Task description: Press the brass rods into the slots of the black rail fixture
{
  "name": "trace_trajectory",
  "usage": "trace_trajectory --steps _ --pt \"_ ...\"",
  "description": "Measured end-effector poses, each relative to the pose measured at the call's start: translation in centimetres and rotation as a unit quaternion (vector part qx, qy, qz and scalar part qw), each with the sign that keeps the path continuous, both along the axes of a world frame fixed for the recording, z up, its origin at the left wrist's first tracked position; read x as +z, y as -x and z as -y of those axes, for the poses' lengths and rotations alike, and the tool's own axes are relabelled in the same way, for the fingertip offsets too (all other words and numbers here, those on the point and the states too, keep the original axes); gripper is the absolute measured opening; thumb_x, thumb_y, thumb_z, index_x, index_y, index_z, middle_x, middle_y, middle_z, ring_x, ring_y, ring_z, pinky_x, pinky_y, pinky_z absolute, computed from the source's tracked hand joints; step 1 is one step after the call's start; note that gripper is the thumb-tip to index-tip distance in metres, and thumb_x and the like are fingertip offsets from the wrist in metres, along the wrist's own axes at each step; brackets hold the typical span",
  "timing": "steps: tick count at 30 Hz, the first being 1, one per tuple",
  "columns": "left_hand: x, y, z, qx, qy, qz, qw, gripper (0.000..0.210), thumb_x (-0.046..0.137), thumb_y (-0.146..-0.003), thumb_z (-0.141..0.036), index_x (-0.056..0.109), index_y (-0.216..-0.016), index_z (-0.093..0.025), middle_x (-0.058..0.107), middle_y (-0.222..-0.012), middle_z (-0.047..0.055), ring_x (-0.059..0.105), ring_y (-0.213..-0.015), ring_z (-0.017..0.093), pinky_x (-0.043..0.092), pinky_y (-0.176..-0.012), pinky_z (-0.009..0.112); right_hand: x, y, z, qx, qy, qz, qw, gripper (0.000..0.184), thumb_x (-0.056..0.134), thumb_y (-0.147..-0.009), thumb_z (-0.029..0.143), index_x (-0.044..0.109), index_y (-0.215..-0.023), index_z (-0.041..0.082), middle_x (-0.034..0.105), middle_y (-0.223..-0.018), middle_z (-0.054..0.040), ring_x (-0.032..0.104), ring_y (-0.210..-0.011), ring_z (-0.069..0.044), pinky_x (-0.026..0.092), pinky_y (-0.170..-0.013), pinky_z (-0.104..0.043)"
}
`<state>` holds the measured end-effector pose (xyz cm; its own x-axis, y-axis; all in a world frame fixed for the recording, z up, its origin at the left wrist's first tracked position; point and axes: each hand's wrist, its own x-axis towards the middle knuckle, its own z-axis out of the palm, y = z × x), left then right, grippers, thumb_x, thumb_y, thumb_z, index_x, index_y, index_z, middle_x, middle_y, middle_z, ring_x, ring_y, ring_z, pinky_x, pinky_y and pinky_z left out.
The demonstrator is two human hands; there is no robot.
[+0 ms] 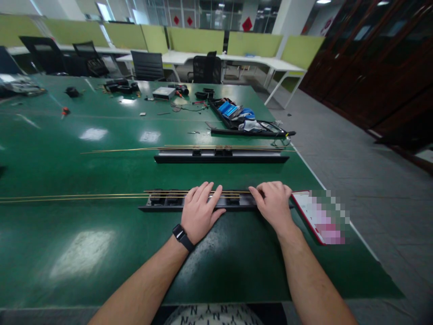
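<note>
A long black channel-shaped bar (165,208) lies crosswise on the green table in front of me, with dark blocks inside it. Thin brass-coloured rods (101,195) run along its top and stick out far to the left. My left hand (200,212), wearing a black watch, rests across the bar and rods with its fingers stretched out. At the bar's right end, my right hand (274,203) is closed, thumb and fingers curled at the rod ends. Its fingertips are partly hidden behind the hand.
Beyond lies a second black bar (221,159) with more thin rods. A red-edged tablet-like object (306,212), partly blurred, is right of my right hand. Farther back are a black tray (219,116) of cables, a silver box (164,93) and loose parts. The table (84,266) ends at right.
</note>
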<state>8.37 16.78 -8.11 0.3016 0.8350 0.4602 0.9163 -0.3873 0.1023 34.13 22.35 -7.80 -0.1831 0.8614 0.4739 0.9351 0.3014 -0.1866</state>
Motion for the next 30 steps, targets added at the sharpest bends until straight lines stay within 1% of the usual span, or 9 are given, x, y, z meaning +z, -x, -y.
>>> trace_trajectory --steps 7,10,14,19,27,30 --pt "0.04 -0.02 0.04 -0.001 0.003 0.001 1.000 0.060 0.062 -0.097 -0.050 0.053 -0.151 -0.024 0.059 -0.151 0.013 0.050 -0.143 0.031 0.036 -0.117 0.049 -0.01 -0.03 -0.24 -0.030 -0.014 0.044 0.998 0.053 0.041 -0.105 0.057 0.060 -0.070 0.021 0.069 -0.079 -0.0069 0.050 -0.092 -0.024 0.023 -0.087 -0.042" --pt "0.00 -0.06 0.01 0.001 0.004 0.005 1.000 0.060 0.063 -0.096 -0.050 0.054 -0.150 -0.025 0.059 -0.150 0.013 0.051 -0.142 0.032 0.037 -0.116 0.049 -0.03 -0.11 -0.21 -0.031 -0.014 0.026 0.999 0.051 0.042 -0.105 0.056 0.062 -0.073 0.022 0.069 -0.081 -0.0065 0.050 -0.092 -0.024 0.024 -0.087 -0.041" --pt "-0.11 -0.04 -0.03 -0.001 0.001 0.006 1.000 0.060 0.063 -0.096 -0.049 0.054 -0.150 -0.024 0.059 -0.150 0.013 0.050 -0.143 0.032 0.036 -0.116 0.049 0.09 -0.13 -0.03 -0.012 -0.005 -0.003 1.000 0.046 0.045 -0.103 0.057 0.064 -0.080 0.022 0.071 -0.087 -0.0059 0.052 -0.095 -0.024 0.024 -0.091 -0.041" --pt "-0.05 0.00 0.01 -0.001 0.008 0.000 1.000 0.060 0.060 -0.097 -0.050 0.052 -0.151 -0.024 0.058 -0.151 0.013 0.049 -0.143 0.031 0.035 -0.117 0.050 0.18 0.01 -0.01 -0.008 0.001 0.011 1.000 0.047 0.046 -0.103 0.057 0.063 -0.077 0.022 0.070 -0.085 -0.0064 0.051 -0.095 -0.025 0.024 -0.090 -0.041" --pt "0.01 -0.03 -0.02 0.001 0.002 0.001 1.000 0.062 0.064 -0.095 -0.050 0.053 -0.151 -0.025 0.059 -0.150 0.013 0.051 -0.142 0.032 0.036 -0.116 0.049 0.03 -0.04 -0.33 -0.039 -0.004 0.038 0.999 0.053 0.042 -0.104 0.056 0.061 -0.069 0.021 0.068 -0.078 -0.0077 0.049 -0.092 -0.025 0.023 -0.086 -0.042" --pt "-0.06 0.02 -0.01 0.002 0.003 0.001 1.000 0.061 0.062 -0.096 -0.050 0.053 -0.151 -0.025 0.059 -0.150 0.013 0.050 -0.143 0.032 0.036 -0.117 0.049 0.05 -0.07 -0.19 -0.037 -0.013 0.023 0.999 0.051 0.042 -0.104 0.057 0.063 -0.074 0.021 0.070 -0.082 -0.0073 0.050 -0.093 -0.024 0.024 -0.088 -0.042"
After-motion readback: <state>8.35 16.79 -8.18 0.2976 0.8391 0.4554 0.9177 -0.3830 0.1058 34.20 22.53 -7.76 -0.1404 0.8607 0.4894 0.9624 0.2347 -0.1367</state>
